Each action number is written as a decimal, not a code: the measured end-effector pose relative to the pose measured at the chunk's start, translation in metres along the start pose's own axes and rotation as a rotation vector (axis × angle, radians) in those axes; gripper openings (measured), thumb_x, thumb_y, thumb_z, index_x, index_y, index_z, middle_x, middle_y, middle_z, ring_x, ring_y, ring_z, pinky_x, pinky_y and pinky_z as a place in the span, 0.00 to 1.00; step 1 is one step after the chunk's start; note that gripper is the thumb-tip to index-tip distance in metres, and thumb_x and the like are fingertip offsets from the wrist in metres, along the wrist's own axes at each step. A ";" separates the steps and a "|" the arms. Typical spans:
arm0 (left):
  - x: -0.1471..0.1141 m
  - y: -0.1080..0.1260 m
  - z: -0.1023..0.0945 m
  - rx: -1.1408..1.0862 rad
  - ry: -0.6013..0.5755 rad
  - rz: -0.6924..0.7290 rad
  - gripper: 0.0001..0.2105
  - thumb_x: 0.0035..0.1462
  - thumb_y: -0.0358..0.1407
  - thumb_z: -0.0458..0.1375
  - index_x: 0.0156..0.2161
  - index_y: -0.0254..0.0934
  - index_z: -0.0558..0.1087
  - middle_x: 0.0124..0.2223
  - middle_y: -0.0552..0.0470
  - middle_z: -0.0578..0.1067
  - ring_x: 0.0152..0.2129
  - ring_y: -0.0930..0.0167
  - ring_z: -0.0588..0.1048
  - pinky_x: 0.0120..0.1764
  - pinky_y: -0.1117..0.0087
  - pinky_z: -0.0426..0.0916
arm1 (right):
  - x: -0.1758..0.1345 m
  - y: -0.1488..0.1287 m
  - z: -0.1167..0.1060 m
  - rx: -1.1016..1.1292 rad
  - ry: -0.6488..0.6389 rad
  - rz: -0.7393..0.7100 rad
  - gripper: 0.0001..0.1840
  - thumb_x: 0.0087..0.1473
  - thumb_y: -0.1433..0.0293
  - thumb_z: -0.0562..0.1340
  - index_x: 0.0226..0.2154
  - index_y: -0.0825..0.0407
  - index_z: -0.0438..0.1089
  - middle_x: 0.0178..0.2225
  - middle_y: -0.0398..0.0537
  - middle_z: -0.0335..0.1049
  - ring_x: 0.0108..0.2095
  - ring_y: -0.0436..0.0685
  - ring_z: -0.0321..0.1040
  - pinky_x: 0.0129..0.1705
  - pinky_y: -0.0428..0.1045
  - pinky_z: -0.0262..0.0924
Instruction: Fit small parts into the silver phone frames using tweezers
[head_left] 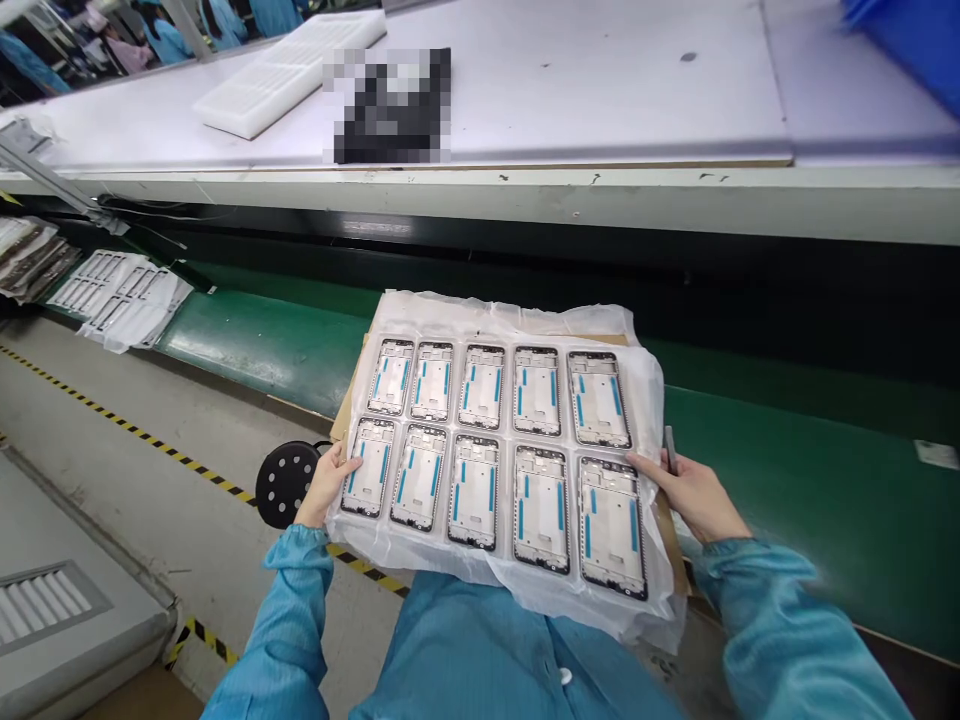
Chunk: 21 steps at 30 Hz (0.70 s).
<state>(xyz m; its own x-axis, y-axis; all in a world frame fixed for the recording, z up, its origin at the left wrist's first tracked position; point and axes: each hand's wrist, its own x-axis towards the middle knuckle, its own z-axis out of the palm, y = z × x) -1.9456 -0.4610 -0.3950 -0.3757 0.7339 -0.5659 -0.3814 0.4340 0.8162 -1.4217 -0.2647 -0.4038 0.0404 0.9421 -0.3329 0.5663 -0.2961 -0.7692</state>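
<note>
A translucent plastic tray (504,437) lies tilted before my body, holding two rows of phone middle frames (474,492) with blue strips on them. My left hand (326,485) grips its left edge, thumb on top beside a frame. At the right edge my right hand (694,490) is closed on the tray, its thumb over the rim. A thin grey tool (670,450) sticks up by the right fingers; its kind is unclear. Sheets of white wrapping and brown cardboard (345,405) show under the tray. The fingers below the tray are hidden.
Behind the tray runs a green shelf (247,335) under a white workbench (600,90). On the bench are a white slotted tray (292,75) and a pixelated black item (394,110). More trays (124,290) sit left. A round black stool (285,485) stands near my left hand.
</note>
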 end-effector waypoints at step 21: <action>-0.011 0.026 0.014 0.089 0.051 -0.040 0.35 0.25 0.43 0.79 0.41 0.34 0.72 0.33 0.47 0.83 0.33 0.57 0.83 0.34 0.65 0.78 | -0.015 -0.042 0.003 0.137 0.029 0.102 0.32 0.30 0.43 0.74 0.26 0.54 0.76 0.26 0.50 0.77 0.29 0.60 0.71 0.31 0.50 0.64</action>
<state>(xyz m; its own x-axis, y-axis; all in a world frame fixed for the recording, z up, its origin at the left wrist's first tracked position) -1.9396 -0.4500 -0.3660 -0.4053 0.6884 -0.6016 -0.3215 0.5086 0.7987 -1.4487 -0.2672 -0.3681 0.1171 0.9096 -0.3986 0.4406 -0.4073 -0.8000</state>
